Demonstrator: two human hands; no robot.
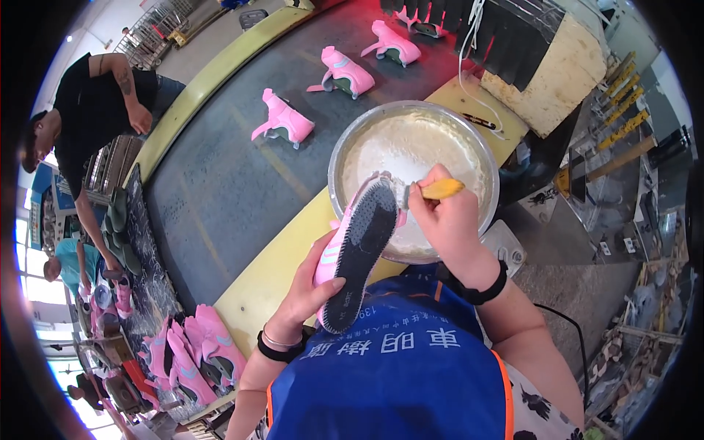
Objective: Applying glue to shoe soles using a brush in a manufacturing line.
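My left hand [308, 287] grips a pink shoe upper [328, 257] by its lower side, thumb pressed on the black bottom [364, 235], which faces up at me. Pinched in my right hand [449, 216] is a brush with a yellow handle [443, 189]. Its pale bristles [401, 192] touch the edge of the shoe near the far end. Beneath both hands stands a wide metal basin [339, 150] holding a whitish, creamy substance [389, 143] that is partly hidden by the shoe.
Several pink uppers [283, 119] sit on the dark conveyor belt [213, 183], leading toward a red-lit machine opening [440, 44]. More pink uppers [192, 352] are piled at lower left. A co-worker in black [103, 125] stands beyond the yellow rail [176, 110]. A white cord [463, 66] hangs near the machine.
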